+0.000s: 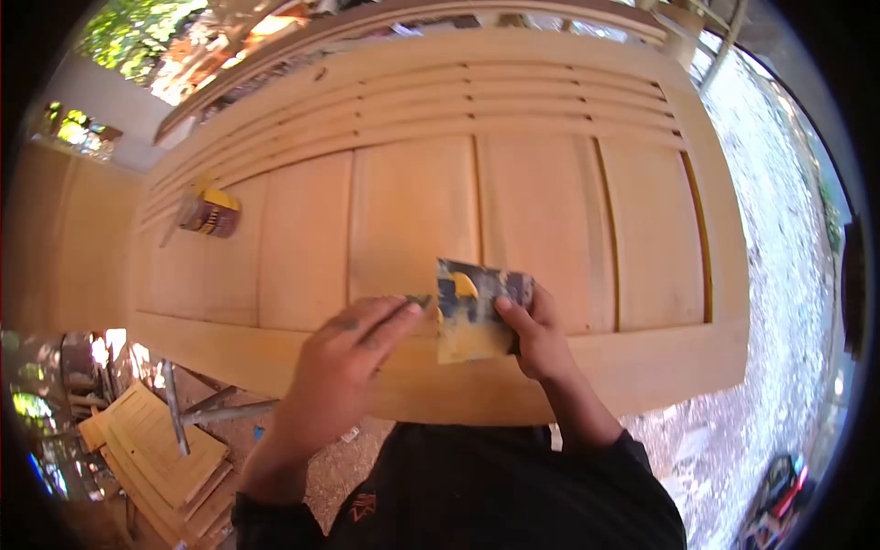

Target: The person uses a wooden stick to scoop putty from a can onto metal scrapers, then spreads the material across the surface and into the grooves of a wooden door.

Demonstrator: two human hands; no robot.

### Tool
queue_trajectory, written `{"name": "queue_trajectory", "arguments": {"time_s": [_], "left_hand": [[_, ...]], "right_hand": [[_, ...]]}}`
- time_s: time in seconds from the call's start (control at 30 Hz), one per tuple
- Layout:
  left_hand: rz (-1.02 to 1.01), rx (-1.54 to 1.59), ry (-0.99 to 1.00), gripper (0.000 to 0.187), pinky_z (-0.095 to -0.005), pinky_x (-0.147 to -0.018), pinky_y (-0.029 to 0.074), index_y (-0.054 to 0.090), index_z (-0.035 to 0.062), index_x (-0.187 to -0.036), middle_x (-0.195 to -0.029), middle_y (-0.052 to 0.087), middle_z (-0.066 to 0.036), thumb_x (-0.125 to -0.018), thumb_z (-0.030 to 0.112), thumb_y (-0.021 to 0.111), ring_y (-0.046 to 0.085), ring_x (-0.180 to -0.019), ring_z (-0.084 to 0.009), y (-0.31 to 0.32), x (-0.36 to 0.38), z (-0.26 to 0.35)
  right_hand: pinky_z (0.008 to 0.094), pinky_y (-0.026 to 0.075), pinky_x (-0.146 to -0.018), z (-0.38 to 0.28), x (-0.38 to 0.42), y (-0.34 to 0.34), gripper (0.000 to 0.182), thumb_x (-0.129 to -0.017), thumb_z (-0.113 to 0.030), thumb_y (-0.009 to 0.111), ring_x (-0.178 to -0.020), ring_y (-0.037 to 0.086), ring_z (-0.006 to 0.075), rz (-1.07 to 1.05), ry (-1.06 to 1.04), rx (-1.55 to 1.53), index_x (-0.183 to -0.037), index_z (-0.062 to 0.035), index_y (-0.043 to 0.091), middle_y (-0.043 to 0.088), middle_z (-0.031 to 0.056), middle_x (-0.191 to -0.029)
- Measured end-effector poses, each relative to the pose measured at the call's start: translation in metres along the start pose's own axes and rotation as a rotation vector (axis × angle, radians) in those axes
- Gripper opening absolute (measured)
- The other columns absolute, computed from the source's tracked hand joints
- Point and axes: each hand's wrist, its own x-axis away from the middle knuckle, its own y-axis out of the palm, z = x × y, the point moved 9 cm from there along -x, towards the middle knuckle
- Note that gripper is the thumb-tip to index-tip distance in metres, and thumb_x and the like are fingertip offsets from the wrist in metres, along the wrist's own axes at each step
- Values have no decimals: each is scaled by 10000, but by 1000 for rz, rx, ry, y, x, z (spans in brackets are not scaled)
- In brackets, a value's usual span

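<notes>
My right hand (543, 332) grips a flat, thin plate (477, 335) by its right side, thumb on top. Dark smears and beige filler cover its face, with a yellow dab of putty (465, 285) near the upper left. Just left of the plate, the fingers of my left hand (346, 353) are closed around a thin, dark-edged piece (420, 301); most of it is hidden by the fingers. Both hands are over the near rail of a large panelled wooden door (412, 202) with slatted grooves along its far side.
A brown and yellow can (211, 214) stands on the door's left part. Below left, several wooden panels (165, 449) lie stacked beside a metal stand leg (174, 403). Gravelly ground (761, 229) runs along the right, with a dark and red object (779, 495) at lower right.
</notes>
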Motion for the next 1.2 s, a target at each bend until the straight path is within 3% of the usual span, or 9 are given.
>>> {"name": "queue_trajectory", "arguments": {"time_s": [0.07,0.33,0.67,1.07,1.17,1.2], "left_hand": [[12,-53,-13,519,-387,-882,469,561,34,-1178,-1136,576,-144,-673,-81,526,562,-1038,-307,-2,-1,-3],[15,-108,-29,554,-387,-871,475,535,48,-1205,-1123,588,-142,-672,-103,503,568,-1044,-305,-1,1,-3],[29,32,-132,506,-378,-881,470,577,9,-1141,-1137,585,-164,-659,-136,533,572,-1040,-324,11,-13,-1],[-206,-8,-43,534,-383,-888,468,584,32,-1124,-1135,590,-130,-613,-116,541,556,-1063,-312,62,-25,11],[-266,-77,0,409,-383,-886,458,573,17,-1134,-1155,583,-127,-727,2,535,546,-1071,-317,73,-26,16],[-305,-16,-39,437,-379,-897,455,576,21,-1132,-1147,587,-132,-700,-36,539,550,-1067,-320,78,-25,15]], "right_hand": [[224,423,-751,-2,-2,7,177,-908,-97,520,-815,518,70,-22,-9,-51,-1041,20,531,590,10,-905],[229,429,-757,-8,-7,4,182,-898,-86,525,-812,528,76,-37,-12,42,-1044,23,528,592,19,-907],[228,419,-715,-10,-15,-7,192,-918,-108,515,-786,502,57,-67,-22,125,-1052,29,524,581,2,-881],[195,401,-662,-14,-11,-27,183,-923,-123,527,-732,477,45,8,-51,77,-1044,14,525,561,-20,-837],[190,396,-643,-10,-10,-37,186,-920,-118,529,-719,475,47,31,-37,136,-1052,12,528,563,-20,-836],[189,395,-638,-8,-10,-41,188,-918,-116,529,-718,476,47,33,-29,177,-1056,12,529,566,-19,-839]]}}
